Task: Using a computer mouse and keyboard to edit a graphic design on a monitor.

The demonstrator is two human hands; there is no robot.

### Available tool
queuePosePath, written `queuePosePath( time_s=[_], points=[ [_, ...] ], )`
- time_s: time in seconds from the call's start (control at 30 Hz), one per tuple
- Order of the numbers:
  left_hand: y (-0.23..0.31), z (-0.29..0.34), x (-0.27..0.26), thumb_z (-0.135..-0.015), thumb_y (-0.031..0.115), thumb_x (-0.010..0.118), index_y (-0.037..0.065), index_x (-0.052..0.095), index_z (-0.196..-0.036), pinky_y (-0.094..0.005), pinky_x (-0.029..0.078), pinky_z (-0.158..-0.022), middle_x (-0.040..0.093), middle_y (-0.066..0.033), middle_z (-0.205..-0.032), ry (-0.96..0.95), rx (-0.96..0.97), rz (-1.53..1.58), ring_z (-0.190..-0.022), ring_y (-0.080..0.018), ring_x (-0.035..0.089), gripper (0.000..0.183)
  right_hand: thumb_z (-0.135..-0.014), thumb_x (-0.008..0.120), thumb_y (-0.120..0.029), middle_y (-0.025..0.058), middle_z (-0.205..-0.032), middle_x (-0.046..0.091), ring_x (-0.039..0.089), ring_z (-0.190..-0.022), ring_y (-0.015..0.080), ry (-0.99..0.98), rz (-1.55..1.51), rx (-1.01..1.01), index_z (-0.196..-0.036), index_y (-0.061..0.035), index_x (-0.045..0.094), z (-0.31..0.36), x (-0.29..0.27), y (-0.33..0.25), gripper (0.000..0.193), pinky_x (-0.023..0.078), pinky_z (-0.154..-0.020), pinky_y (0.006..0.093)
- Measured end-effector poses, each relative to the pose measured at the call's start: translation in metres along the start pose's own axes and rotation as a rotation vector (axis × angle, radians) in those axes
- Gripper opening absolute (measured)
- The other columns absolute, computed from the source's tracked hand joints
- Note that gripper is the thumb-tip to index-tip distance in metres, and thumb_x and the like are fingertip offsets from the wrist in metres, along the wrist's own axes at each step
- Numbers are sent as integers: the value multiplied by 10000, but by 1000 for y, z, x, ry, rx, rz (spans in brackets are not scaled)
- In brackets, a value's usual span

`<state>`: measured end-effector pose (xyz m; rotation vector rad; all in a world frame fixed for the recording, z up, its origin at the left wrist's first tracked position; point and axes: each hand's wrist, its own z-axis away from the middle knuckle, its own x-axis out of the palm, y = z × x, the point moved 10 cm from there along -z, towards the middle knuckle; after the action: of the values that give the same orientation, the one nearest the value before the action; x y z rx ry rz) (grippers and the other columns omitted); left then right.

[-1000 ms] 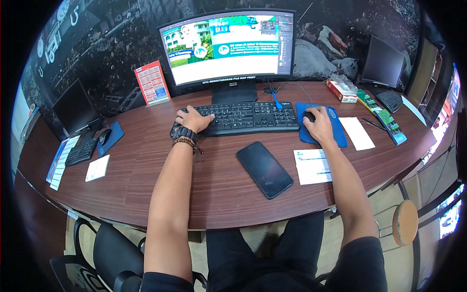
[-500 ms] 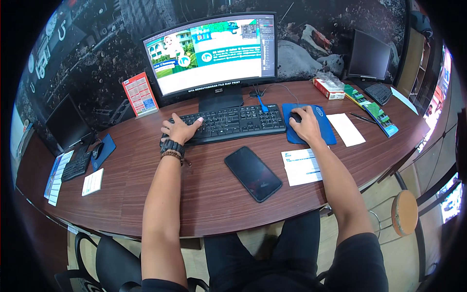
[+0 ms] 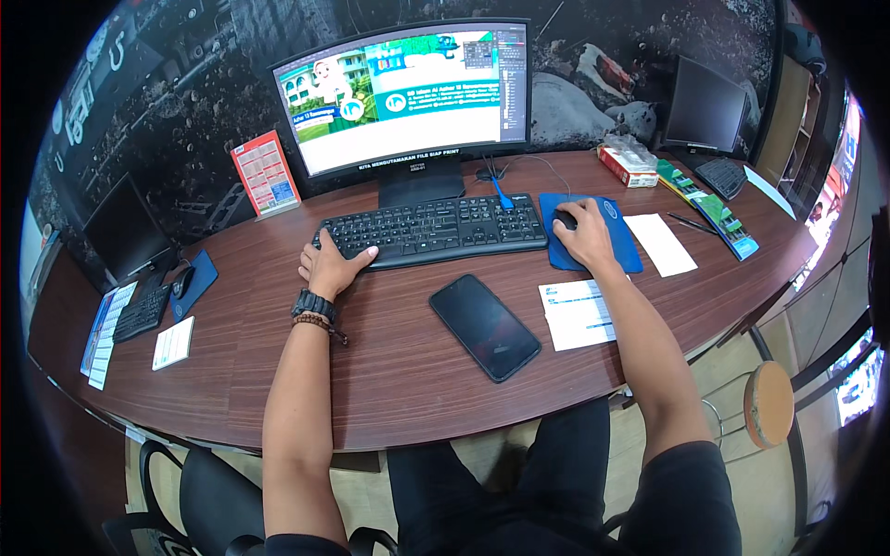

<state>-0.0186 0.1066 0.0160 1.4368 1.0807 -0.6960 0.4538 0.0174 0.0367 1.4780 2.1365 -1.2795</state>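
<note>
My left hand (image 3: 332,269) rests at the lower left corner of a black keyboard (image 3: 436,229), fingers apart and thumb stretched along its front edge. A dark watch (image 3: 313,304) and a beaded bracelet (image 3: 315,321) circle that wrist. On a blue mouse pad (image 3: 623,243) my right hand (image 3: 588,239) is curled over a black computer mouse (image 3: 565,220), which its fingers partly hide. Beyond the keyboard a curved monitor (image 3: 417,102) displays a green and white design with a building and a figure.
A black phone (image 3: 485,327) lies before the keyboard, with printed papers (image 3: 577,315) beside it. Farther right are a white sheet (image 3: 660,246), pens (image 3: 692,223), a green brochure (image 3: 709,211) and a red-and-white box (image 3: 629,167). A red calendar (image 3: 266,174) stands left of the monitor.
My left hand has shifted down and left, from over the left keys to the keyboard's lower left corner. The right hand stays on the mouse.
</note>
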Motion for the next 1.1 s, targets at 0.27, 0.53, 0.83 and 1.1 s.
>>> queuePosePath(
  time_s=[0.27,0.53,0.83,1.1],
  points=[
    [0,0,1,-687,729,775,16,270,-1548,-577,210,-1153,331,-343,-1467,-15,9,-13,-1419,-477,250,1226,-809,703,-252,189,-1189,598,634,-1070,388,5,13,4,-1135,-55,719,-1,-1,1,381,513,-944,449],
    [3,3,1,-682,725,783,3,293,-1536,-560,215,-1159,348,-333,-1452,-24,16,-6,-1402,-468,270,1221,-801,702,-253,180,-1187,604,636,-1072,382,-4,28,1,-1123,-59,723,-1,-2,0,376,514,-944,448],
    [3,4,0,-694,721,774,-21,331,-1513,-562,204,-1165,347,-334,-1454,-11,24,3,-1405,-476,264,1190,-795,693,-241,172,-1174,608,635,-1066,375,0,35,5,-1102,-61,728,0,-5,-3,358,514,-942,445],
    [1,2,1,-693,726,771,-22,344,-1508,-561,203,-1166,358,-331,-1446,-2,26,4,-1400,-478,272,1185,-793,690,-239,176,-1168,610,636,-1062,377,-2,17,10,-1106,-58,728,0,-3,-1,364,514,-942,445]
  ],
)
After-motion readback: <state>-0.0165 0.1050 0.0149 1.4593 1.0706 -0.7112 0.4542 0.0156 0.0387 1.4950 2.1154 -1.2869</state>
